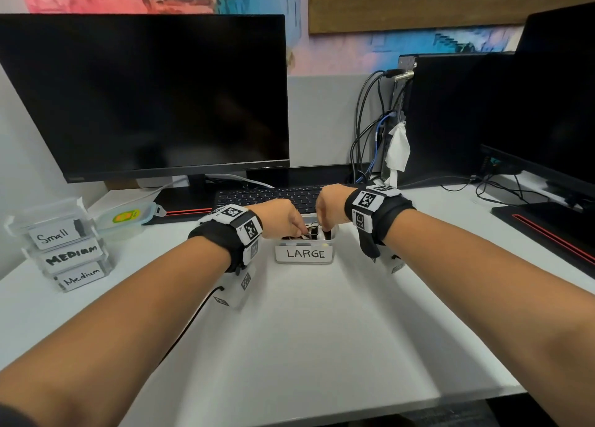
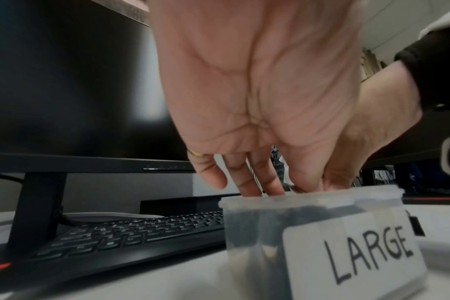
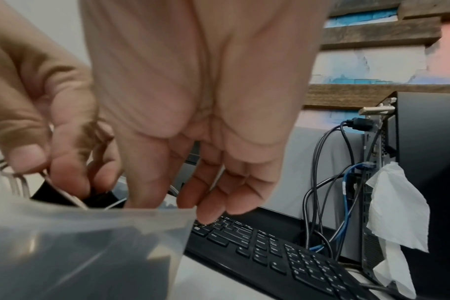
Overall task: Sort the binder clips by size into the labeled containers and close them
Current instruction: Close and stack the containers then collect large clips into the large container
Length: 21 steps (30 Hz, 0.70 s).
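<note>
While both your hands reach down into the LARGE box [image 1: 304, 253], the left hand [image 1: 283, 218] pinches a black clip [image 3: 64, 194] at the rim; whether the right hand [image 1: 331, 206] holds anything, I cannot tell. The lid [image 1: 127, 218] lies well to the left of your left grip, nearer that hand.

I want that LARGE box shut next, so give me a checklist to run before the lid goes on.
1. LARGE container open and upright on the desk: ok.
2. Binder clips below the rim: not ok, wire handles stick up above it.
3. Left hand out of the box: not ok, fingers reach in among the clips.
4. Right hand out of the box: not ok, fingertips dip inside.
5. Loose lid within reach: ok, beside the stacked containers.
6. That lid fits this box: cannot tell.
</note>
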Each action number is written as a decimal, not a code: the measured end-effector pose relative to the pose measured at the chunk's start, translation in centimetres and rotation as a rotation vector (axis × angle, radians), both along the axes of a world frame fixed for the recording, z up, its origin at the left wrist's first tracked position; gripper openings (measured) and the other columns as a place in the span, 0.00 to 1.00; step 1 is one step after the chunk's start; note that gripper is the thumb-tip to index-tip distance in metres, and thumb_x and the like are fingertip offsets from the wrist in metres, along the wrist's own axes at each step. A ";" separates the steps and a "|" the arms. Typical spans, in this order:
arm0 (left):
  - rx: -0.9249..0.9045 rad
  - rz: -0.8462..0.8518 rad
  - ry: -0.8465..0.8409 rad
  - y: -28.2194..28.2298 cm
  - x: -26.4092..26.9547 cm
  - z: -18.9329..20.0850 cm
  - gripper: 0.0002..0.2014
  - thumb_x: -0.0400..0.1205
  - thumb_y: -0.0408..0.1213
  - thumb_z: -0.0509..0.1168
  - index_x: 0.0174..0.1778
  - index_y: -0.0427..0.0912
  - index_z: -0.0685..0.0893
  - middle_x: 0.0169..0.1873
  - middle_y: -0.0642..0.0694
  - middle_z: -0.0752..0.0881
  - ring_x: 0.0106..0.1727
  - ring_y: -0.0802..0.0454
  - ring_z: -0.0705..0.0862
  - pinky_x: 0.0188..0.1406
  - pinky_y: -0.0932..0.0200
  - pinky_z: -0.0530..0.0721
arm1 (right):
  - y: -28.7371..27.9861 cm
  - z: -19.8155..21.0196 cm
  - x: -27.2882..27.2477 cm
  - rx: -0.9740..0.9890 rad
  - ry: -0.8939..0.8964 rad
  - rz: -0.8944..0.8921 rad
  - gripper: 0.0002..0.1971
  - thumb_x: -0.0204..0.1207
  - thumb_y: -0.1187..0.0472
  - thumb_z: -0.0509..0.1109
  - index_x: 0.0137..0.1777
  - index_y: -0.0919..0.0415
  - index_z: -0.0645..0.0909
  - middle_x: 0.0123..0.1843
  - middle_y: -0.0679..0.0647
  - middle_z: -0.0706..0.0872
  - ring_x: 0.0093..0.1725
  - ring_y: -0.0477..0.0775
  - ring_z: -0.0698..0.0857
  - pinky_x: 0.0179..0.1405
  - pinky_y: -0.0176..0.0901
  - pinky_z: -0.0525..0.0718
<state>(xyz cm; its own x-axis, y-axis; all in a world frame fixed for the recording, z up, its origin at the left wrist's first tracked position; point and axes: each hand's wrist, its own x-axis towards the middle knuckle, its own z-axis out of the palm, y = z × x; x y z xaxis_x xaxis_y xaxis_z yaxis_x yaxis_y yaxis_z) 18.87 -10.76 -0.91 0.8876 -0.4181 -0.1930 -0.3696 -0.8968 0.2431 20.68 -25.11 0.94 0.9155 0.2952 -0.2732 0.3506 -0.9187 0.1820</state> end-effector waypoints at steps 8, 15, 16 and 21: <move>0.050 -0.016 -0.012 0.2 -0.5 -0.3 0.13 0.83 0.37 0.62 0.59 0.52 0.89 0.57 0.51 0.88 0.58 0.52 0.83 0.64 0.54 0.81 | -2.5 0.2 -0.3 0.406 0.065 -0.040 0.10 0.80 0.67 0.64 0.50 0.60 0.88 0.45 0.45 0.85 0.49 0.46 0.81 0.56 0.39 0.79; 0.038 0.062 -0.021 -0.6 -1.4 0.0 0.25 0.76 0.57 0.69 0.68 0.57 0.75 0.61 0.52 0.78 0.58 0.51 0.80 0.64 0.48 0.80 | -7.2 -0.3 -1.3 0.328 -0.101 -0.166 0.13 0.77 0.59 0.67 0.59 0.60 0.86 0.58 0.57 0.88 0.53 0.56 0.86 0.51 0.43 0.80; 0.057 0.077 -0.013 -0.8 -1.4 0.0 0.27 0.75 0.58 0.69 0.70 0.57 0.73 0.63 0.51 0.77 0.59 0.50 0.80 0.64 0.47 0.80 | -7.9 -0.5 -1.4 0.298 -0.097 -0.190 0.14 0.77 0.59 0.68 0.60 0.60 0.85 0.59 0.58 0.87 0.57 0.58 0.86 0.52 0.44 0.81; 0.121 0.103 -0.008 -2.0 -1.4 0.1 0.29 0.78 0.57 0.67 0.74 0.54 0.69 0.66 0.47 0.79 0.61 0.49 0.80 0.61 0.52 0.79 | -10.2 -1.7 -2.5 0.110 -0.059 -0.251 0.17 0.81 0.60 0.62 0.66 0.63 0.82 0.65 0.59 0.84 0.64 0.60 0.83 0.63 0.49 0.81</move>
<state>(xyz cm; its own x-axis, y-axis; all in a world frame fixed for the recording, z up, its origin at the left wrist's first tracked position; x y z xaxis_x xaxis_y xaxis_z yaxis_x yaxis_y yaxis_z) 17.45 -12.74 -0.84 0.9263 -0.2993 -0.2290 -0.2760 -0.9525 0.1287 18.14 -35.31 -0.76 0.9771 0.0820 -0.1963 0.1011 -0.9909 0.0893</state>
